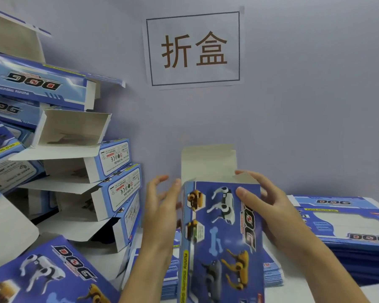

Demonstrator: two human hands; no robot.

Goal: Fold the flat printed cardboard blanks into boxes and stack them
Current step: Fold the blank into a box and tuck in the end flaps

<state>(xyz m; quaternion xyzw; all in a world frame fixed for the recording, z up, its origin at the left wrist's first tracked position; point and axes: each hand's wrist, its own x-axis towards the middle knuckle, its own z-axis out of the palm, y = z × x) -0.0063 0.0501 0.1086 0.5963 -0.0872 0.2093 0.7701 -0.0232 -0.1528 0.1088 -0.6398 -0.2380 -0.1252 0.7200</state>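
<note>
Standing box: box (222, 232), upright at centre, blue dog-print face toward the camera, its top flap (208, 162) raised and plain white inside.
Right hand: right hand (269, 206) grips the box's upper right edge, thumb on the printed face, fingers curled round the far side near a small side flap (245, 178).
Left hand: left hand (160, 204) sits just left of the box, fingers spread apart and relaxed; thumb tip touches or nearly touches the box's upper left corner, exact contact not clear; it holds nothing.
Folded stack: stack (79, 162) of folded boxes, well left of the box, lying on their sides with open ends and loose white flaps facing right; it rises above the box's top.
Near left box: dog-print box (53, 272), lower left of the box, tilted, printed face up.
Flat blanks, right: pile (348, 232) of flat printed blanks, right of the box, behind the right wrist.
Flat blanks, under: second pile (169, 274) of blanks lying beneath and left of the box's base, partly hidden by the left forearm.
Sign: white sheet (194, 50) with two large brown characters in a dark frame, on the wall above the box.
Surface: white table (105, 261), showing between the stack and the box.
</note>
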